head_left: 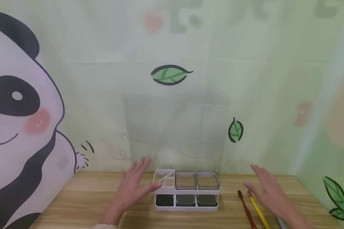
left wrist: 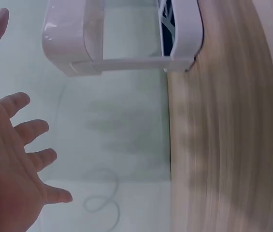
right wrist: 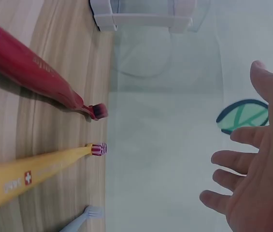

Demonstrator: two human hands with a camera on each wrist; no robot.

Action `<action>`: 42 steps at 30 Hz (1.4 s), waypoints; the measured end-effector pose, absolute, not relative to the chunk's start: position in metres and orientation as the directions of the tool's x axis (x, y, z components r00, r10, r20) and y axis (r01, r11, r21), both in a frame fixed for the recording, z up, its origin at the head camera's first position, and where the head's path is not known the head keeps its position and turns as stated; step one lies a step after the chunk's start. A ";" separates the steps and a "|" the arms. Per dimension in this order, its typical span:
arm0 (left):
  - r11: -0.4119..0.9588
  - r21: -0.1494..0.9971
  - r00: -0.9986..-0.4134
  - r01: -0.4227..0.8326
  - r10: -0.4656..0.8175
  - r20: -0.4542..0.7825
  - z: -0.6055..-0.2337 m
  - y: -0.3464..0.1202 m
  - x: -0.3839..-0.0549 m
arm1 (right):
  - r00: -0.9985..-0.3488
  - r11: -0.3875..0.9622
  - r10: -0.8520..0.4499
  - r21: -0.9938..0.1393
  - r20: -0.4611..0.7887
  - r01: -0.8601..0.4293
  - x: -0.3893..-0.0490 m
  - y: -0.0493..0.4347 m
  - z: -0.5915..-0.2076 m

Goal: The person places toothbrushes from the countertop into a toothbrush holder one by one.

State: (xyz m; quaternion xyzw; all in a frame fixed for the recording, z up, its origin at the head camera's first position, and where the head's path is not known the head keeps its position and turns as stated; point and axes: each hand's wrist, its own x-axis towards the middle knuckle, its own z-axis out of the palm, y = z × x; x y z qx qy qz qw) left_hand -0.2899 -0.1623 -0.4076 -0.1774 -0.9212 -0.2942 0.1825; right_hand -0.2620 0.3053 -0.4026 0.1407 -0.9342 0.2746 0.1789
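A white two-tier toothbrush holder [head_left: 186,208] stands on the table, with two clear cups [head_left: 208,187] in its upper tier beside a divided compartment [head_left: 169,182]. To its left, my left hand [head_left: 129,192] is held with fingers spread; the left wrist view shows that hand [left wrist: 6,159] apart from the holder [left wrist: 66,38]. My right hand [head_left: 270,192] hovers with fingers extended, holding nothing. Below it lie a red toothbrush [head_left: 247,211] and a yellow toothbrush [head_left: 259,212]. A grey-blue toothbrush [right wrist: 78,220] is partly cut off in the right wrist view.
The wooden tabletop [head_left: 83,197] ends at a fabric backdrop [head_left: 172,127] printed with a panda [head_left: 20,105] and leaves [head_left: 235,130]. Dark pads [head_left: 164,200] line the holder's lower tier.
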 end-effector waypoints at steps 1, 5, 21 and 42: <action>0.751 0.497 -0.874 0.434 0.217 0.436 -0.408 -0.161 -0.291 | -0.898 0.800 -0.161 -0.480 0.408 -0.362 -0.262 0.307 -0.402; 0.704 0.557 -0.878 0.441 0.210 0.430 -0.407 -0.157 -0.294 | -0.909 0.775 -0.141 -0.527 0.393 -0.348 -0.262 0.316 -0.400; 0.524 0.734 -0.900 0.433 0.209 0.383 -0.413 -0.151 -0.298 | -0.984 0.782 -0.010 -0.612 0.179 -0.119 -0.252 0.352 -0.396; 0.343 0.863 -0.927 0.371 0.195 0.321 -0.424 -0.141 -0.307 | -0.999 0.726 0.039 -0.687 0.036 0.004 -0.260 0.394 -0.427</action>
